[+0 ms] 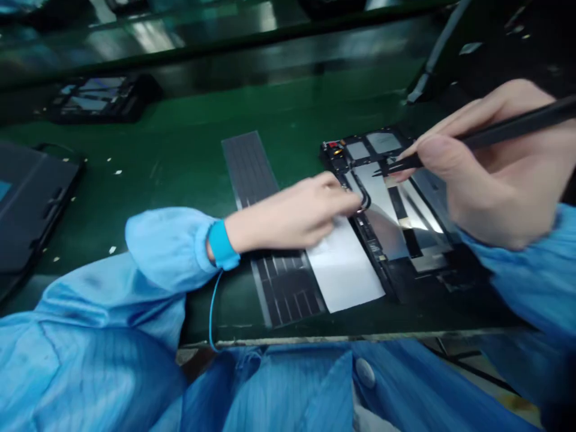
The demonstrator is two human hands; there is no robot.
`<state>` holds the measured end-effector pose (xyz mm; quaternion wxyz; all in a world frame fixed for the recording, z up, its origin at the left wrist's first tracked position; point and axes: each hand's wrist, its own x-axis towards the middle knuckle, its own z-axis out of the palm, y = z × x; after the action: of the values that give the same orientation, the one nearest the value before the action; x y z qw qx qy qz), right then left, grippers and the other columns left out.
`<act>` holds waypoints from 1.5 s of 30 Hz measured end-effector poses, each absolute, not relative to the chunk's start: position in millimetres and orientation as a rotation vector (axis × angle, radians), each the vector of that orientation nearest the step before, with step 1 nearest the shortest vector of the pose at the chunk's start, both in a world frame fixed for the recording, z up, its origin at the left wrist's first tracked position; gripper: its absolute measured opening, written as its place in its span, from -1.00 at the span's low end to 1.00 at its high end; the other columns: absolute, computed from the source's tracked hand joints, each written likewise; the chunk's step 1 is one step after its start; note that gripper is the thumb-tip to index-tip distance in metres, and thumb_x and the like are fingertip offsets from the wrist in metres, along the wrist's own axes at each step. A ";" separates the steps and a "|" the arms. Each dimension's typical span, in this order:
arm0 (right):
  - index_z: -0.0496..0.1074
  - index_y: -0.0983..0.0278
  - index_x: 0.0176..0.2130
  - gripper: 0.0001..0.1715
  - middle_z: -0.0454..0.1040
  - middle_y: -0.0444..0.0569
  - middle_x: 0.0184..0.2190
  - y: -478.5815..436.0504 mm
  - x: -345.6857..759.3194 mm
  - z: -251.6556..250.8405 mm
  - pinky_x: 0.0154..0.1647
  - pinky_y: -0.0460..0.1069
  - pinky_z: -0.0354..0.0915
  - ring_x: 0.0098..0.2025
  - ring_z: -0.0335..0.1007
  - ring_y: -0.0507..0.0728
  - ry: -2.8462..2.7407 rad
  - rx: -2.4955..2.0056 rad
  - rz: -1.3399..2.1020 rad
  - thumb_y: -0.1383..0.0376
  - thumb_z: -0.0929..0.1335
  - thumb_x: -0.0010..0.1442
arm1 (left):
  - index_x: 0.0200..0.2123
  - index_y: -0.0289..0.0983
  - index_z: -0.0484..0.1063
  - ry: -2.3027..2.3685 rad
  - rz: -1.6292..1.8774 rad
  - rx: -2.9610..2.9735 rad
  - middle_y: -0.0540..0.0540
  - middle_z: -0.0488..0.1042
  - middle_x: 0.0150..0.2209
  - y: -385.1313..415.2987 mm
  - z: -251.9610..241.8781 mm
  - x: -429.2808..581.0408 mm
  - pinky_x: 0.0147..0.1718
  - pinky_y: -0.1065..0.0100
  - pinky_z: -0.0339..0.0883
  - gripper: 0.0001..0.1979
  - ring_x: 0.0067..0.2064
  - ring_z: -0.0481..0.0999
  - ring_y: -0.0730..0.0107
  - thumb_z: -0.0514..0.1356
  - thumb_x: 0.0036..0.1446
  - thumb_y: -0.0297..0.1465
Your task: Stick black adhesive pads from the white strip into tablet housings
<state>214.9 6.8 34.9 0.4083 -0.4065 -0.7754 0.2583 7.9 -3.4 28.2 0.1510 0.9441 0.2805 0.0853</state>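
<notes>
My right hand (504,162) grips black tweezers (495,129), whose two tips sit slightly apart over the upper middle of an opened electronic device (389,222). The device looks like a tablet, with silvery panels, dark strips and small parts along its edges. My left hand (310,210), blurred, reaches to the device's left edge with its fingers closed together. By those fingertips is a curved black cable-like piece (365,193); whether they pinch it I cannot tell. Beneath that hand lie a white sheet (346,270) and a dark sheet of strips (249,165).
A dark flat case (31,204) lies on the green bench (171,162) at left. Behind it, another opened device (99,99) rests in a black holder. Small white scraps are scattered about. A blue cord (211,312) runs from my left wristband (222,243) past the bench's front edge.
</notes>
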 end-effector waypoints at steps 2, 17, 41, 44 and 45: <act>0.34 0.27 -0.44 -0.84 0.36 -0.06 -0.43 4.6 201.3 41.8 -0.41 -0.01 0.22 -0.37 0.32 0.03 -2.106 -0.963 0.605 0.23 0.35 0.09 | -0.27 -0.29 0.28 1.083 0.206 2.551 -0.12 0.37 -0.27 2.3 37.1 -15.0 -0.23 0.34 0.17 -0.86 -0.21 0.32 0.31 -0.03 0.10 -0.50; 0.35 0.32 -0.43 -0.81 0.38 -0.08 -0.42 0.9 116.7 0.6 -0.33 -0.07 0.25 -0.34 0.33 0.04 -2.201 -0.659 1.140 0.23 0.35 0.10 | -0.43 -0.30 0.38 1.085 -0.376 2.095 0.03 0.35 -0.52 24.0 33.3 -57.8 -0.50 0.47 0.04 -0.86 -0.49 0.27 0.47 0.24 -0.15 -0.42; 0.32 0.33 -0.46 -0.69 0.40 -0.10 -0.50 4.7 122.6 24.5 -0.45 -0.09 0.32 -0.45 0.39 0.01 -1.947 -0.709 1.281 0.13 0.38 0.04 | -0.41 -0.31 0.37 1.111 -0.399 2.140 0.02 0.37 -0.49 23.3 34.3 -61.1 -0.52 0.49 0.06 -0.83 -0.48 0.29 0.49 0.24 -0.13 -0.38; 0.31 0.34 -0.44 -0.69 0.38 -0.12 -0.54 18.5 155.9 47.6 -0.53 -0.12 0.30 -0.53 0.35 -0.03 -1.944 -0.842 1.084 0.13 0.36 0.06 | -0.48 -0.31 0.37 1.092 -0.360 2.138 0.03 0.34 -0.55 23.5 39.6 -60.2 -0.56 0.49 0.04 -0.81 -0.54 0.26 0.53 0.16 -0.01 -0.28; 0.31 0.34 -0.44 -0.69 0.36 -0.13 -0.57 23.3 168.7 50.3 -0.57 -0.14 0.27 -0.57 0.33 -0.05 -1.955 -0.917 1.025 0.12 0.35 0.07 | -0.50 -0.31 0.36 1.116 -0.281 2.160 0.04 0.33 -0.57 22.0 40.6 -56.2 -0.57 0.48 0.04 -0.76 -0.55 0.25 0.53 0.13 0.03 -0.24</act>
<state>168.7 23.3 50.3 0.3666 -0.3570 -0.7609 0.3990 -56.2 22.0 40.6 0.3404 0.8299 0.4287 -0.1078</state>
